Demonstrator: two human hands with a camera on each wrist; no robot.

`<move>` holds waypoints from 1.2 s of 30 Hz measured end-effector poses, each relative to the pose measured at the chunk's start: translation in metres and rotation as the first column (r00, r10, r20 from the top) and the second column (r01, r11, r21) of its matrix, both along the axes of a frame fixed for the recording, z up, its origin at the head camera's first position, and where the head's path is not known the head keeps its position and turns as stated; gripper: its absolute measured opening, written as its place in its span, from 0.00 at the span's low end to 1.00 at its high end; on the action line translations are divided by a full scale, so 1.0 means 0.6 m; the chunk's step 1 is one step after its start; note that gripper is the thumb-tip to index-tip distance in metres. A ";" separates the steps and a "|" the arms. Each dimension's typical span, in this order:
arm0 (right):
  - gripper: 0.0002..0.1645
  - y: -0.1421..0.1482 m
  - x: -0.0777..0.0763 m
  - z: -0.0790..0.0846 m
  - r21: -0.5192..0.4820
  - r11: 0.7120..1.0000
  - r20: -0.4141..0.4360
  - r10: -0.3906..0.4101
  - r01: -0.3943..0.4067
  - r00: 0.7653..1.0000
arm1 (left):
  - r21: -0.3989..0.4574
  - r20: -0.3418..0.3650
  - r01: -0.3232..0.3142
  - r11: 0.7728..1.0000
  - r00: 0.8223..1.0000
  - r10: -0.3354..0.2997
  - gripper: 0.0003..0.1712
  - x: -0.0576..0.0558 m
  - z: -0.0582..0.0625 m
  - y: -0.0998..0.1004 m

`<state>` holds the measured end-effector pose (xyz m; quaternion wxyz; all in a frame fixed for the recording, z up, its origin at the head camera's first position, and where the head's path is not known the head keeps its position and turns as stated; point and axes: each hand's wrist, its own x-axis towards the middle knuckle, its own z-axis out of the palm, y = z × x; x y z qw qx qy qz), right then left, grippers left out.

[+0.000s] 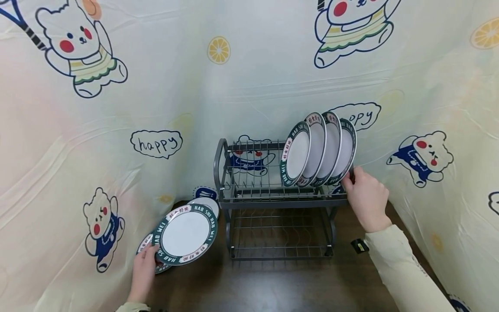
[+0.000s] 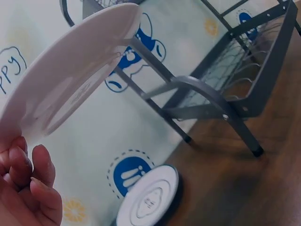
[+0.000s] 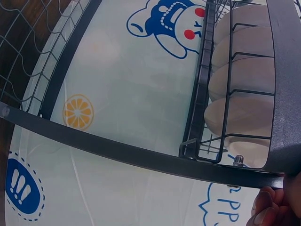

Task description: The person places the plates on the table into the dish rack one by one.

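Observation:
My left hand (image 1: 144,264) pinches the rim of a white plate (image 1: 187,234) with a dark green lettered border, held raised left of a grey two-tier dish rack (image 1: 280,201). In the left wrist view the plate's pale underside (image 2: 70,70) shows above the curled fingers (image 2: 44,165). Several matching plates (image 1: 298,158) stand upright, leaning, in the right part of the upper tier. My right hand (image 1: 366,199) grips the rack's right end beside them; the right wrist view shows its fingers (image 3: 265,207) at the side frame (image 3: 141,153).
Behind the held plate, another plate (image 1: 206,203) and a partly covered plate (image 1: 145,243) are at the left. The rack's lower wire tier (image 1: 280,227) stands over the dark wood surface (image 1: 280,281). A printed curtain (image 1: 249,86) hangs behind and at both sides. A small black item (image 1: 359,246) lies near the right sleeve.

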<state>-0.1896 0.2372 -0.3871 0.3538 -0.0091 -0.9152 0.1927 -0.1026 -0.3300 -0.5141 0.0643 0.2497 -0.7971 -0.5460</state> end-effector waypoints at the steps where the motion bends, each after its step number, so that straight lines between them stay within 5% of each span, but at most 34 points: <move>1: 0.22 0.000 0.000 0.000 0.000 1.000 0.001 -0.001 0.001 1.000 | 0.008 -0.010 -0.003 1.000 1.000 0.003 0.30 0.000 0.004 0.000; 22: 0.21 0.001 -0.002 -0.002 -0.002 1.000 0.002 0.006 -0.006 1.000 | 0.162 -0.077 -0.117 0.980 0.988 0.131 0.19 0.007 0.106 0.011; 31: 0.21 0.002 -0.001 -0.005 0.005 1.000 -0.002 0.006 -0.006 1.000 | 0.323 -0.091 -0.161 0.933 0.976 0.200 0.20 0.015 0.155 0.017; 36: 0.21 0.002 -0.001 -0.004 -0.002 1.000 -0.008 -0.004 0.004 1.000 | 0.267 -0.118 -0.137 0.954 0.978 0.174 0.21 0.021 0.174 0.021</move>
